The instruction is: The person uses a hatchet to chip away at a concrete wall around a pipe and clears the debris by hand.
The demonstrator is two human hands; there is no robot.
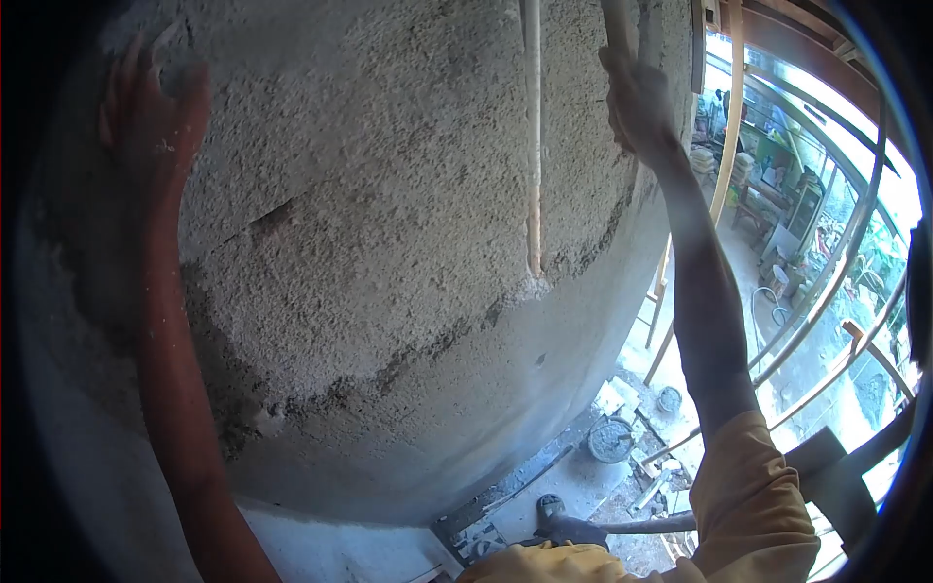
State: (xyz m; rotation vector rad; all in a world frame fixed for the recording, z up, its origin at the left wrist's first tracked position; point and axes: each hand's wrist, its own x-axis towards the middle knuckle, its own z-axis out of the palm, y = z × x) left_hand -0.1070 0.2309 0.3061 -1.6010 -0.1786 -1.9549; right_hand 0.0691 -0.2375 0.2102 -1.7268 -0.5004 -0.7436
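A rough grey plastered wall (389, 194) fills most of the view. My left hand (151, 102) lies flat against it at the upper left, fingers pointing up and smeared with grey mortar. Nothing shows in its grasp. My right hand (637, 97) is raised at the upper right, closed around a pale bar (617, 21) that runs up out of the picture along the wall's edge. A thin vertical wooden strip (533, 136) is set in the wall between my hands and ends at a dark seam (437, 340) in the plaster.
Far below at the right stand a bucket of mortar (610, 439), scattered scraps and a foot (551, 507) on the floor. A wooden pole (724, 146) and curved metal rails (826, 291) rise beside the wall's right edge. My yellow sleeve (748, 496) is at the bottom right.
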